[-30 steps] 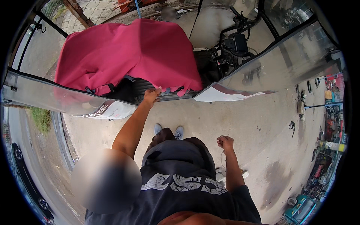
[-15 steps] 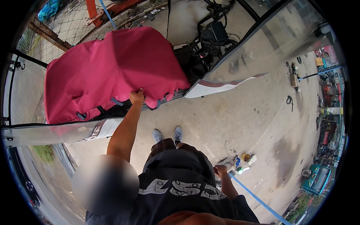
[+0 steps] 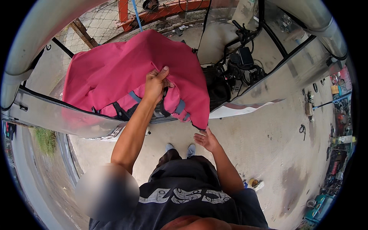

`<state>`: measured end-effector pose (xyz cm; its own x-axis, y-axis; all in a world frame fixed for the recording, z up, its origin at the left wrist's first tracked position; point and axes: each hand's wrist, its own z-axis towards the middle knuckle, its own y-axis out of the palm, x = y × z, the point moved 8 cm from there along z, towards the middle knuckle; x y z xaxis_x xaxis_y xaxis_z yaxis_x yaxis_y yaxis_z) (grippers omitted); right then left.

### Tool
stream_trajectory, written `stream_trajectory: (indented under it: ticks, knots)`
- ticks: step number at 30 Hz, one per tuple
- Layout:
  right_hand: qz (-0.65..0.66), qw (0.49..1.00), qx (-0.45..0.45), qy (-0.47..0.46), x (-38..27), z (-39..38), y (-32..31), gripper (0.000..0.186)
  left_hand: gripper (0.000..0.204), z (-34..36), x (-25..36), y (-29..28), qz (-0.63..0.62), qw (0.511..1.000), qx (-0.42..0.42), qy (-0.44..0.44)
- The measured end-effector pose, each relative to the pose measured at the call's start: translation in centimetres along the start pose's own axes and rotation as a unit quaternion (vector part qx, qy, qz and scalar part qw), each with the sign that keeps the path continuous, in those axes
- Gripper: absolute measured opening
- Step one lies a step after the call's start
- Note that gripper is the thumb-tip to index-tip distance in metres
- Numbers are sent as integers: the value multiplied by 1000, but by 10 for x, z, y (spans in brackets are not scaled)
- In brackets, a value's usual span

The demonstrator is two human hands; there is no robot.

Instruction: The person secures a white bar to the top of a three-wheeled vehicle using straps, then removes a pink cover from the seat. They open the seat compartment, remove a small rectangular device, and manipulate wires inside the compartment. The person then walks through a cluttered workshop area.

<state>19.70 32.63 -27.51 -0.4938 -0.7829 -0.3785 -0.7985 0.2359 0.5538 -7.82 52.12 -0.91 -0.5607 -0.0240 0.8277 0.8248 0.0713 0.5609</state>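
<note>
A large dark-pink fabric cover [image 3: 115, 63] with grey straps lies draped over the seat area of a vehicle that has clear plastic side panels. My left hand [image 3: 155, 85] is closed on the cover's near edge and lifts it, bunching the cloth. Beneath the raised edge, paler pink cloth, a grey strap [image 3: 180, 107] and dark buckles show. Below the cover's drooping right corner is my right hand [image 3: 207, 141], its fingers stretched and apart. Its thumb tip is at the corner; whether it touches the cloth I cannot tell.
A handlebar [image 3: 245, 36] with a black box and cables stands right of the cover. A clear side panel [image 3: 276, 88] runs to the right, and a thick grey tube [image 3: 30, 42] curves past at the left. Loose items lie on the concrete floor [image 3: 264, 145] at the right.
My left hand has moved up and pulled the cover's edge upward. My right hand has come forward from my side to the cover's corner, without the blue pole it was beside.
</note>
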Motion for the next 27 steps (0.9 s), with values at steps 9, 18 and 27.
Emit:
stream_trajectory:
  ticks: [9,18,27]
  knots:
    - [192,966,-64,-158,-137,54,225,111,16,-53,102,-35,10,998,-25,60]
    - [44,951,-178,-251,-212,89,424,58,23,-124,141,-95,243,961,9,134]
    - [-301,882,-200,-301,-169,166,603,38,24,-92,183,-103,324,928,48,179]
